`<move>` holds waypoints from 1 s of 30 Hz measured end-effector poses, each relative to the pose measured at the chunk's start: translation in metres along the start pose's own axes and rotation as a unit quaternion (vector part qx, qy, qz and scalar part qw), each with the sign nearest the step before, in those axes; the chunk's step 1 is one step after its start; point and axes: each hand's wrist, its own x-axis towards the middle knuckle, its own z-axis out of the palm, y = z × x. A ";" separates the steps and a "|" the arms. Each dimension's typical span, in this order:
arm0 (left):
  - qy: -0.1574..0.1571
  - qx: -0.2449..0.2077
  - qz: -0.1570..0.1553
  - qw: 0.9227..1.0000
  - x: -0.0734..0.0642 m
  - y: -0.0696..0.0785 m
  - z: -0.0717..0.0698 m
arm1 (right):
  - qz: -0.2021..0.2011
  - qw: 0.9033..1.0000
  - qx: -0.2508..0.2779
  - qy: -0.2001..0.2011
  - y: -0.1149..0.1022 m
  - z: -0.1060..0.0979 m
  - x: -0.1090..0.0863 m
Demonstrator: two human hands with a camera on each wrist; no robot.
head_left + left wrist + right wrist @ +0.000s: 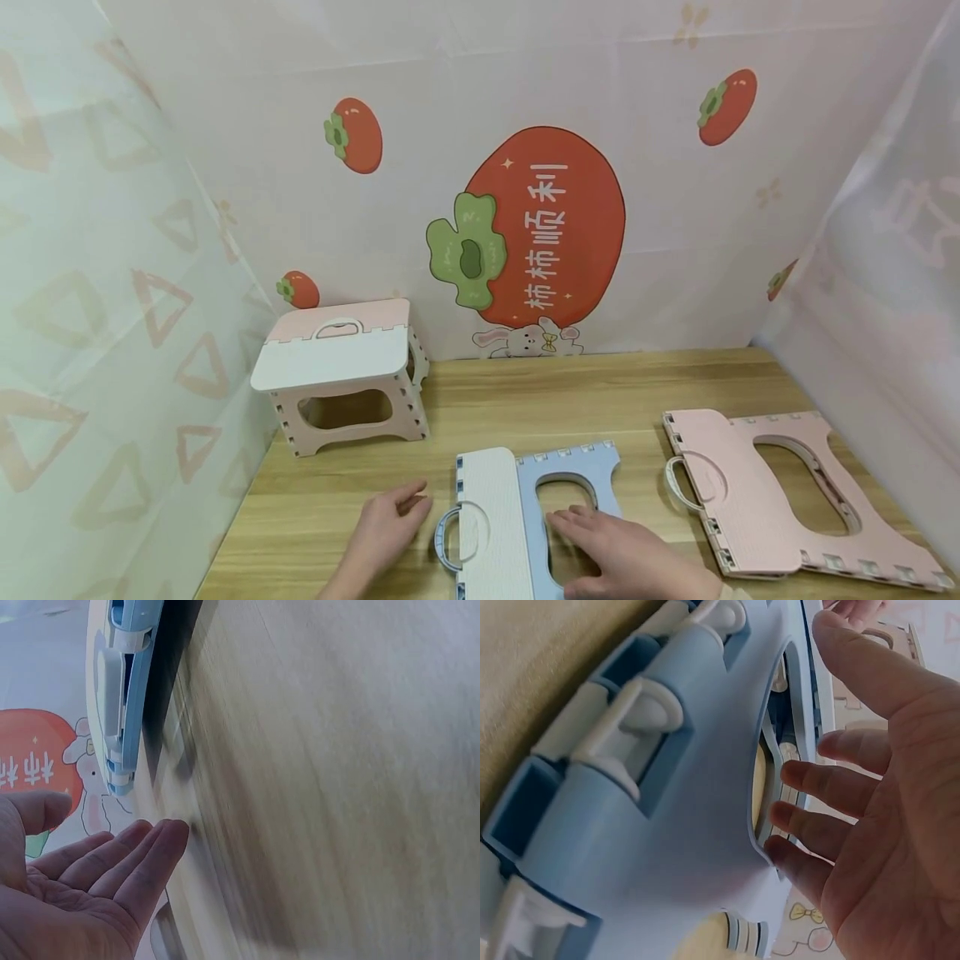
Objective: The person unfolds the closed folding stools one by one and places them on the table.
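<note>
A folded step stool [498,546] with a white top and a light-blue leg panel [607,471] lies flat on the table between my hands. Its blue carry handle [442,540] sticks out to the left. My left hand [386,527] is beside that handle, palm toward the stool, fingers relaxed and holding nothing. In the left wrist view, the stool's blue-and-white edge [135,682] stands apart from the fingertips. Over the leg panel's cut-out hovers my right hand [626,554], fingers spread. The right wrist view shows its fingertips right at the cut-out's rim, not curled round anything.
At the back left stands an unfolded pink-and-white step stool [333,358]. A folded pink stool [738,492] lies on the right, its handle toward the blue one. Printed cloth walls [405,250] border the wood-grain table [600,379] at the back and both sides.
</note>
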 end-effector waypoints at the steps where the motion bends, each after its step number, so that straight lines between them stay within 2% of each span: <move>1: -0.001 -0.003 -0.005 1.000 0.000 0.000 0.000 | 0.000 1.000 0.004 -0.003 0.000 0.001 0.000; 8: -0.014 -0.055 -0.039 0.998 -0.001 -0.004 0.003 | -0.009 1.000 0.018 -0.007 -0.004 0.005 0.000; 18: 0.006 -0.080 -0.065 0.995 -0.003 -0.005 0.003 | -0.005 1.000 0.004 -0.008 -0.008 0.011 -0.001; 23: -0.018 -0.110 -0.074 0.991 -0.003 -0.004 0.006 | -0.013 1.000 -0.006 -0.008 -0.007 0.013 -0.002; 30: -0.059 -0.155 -0.073 0.983 -0.005 -0.003 0.010 | -0.059 0.997 -0.049 0.006 -0.006 0.017 0.000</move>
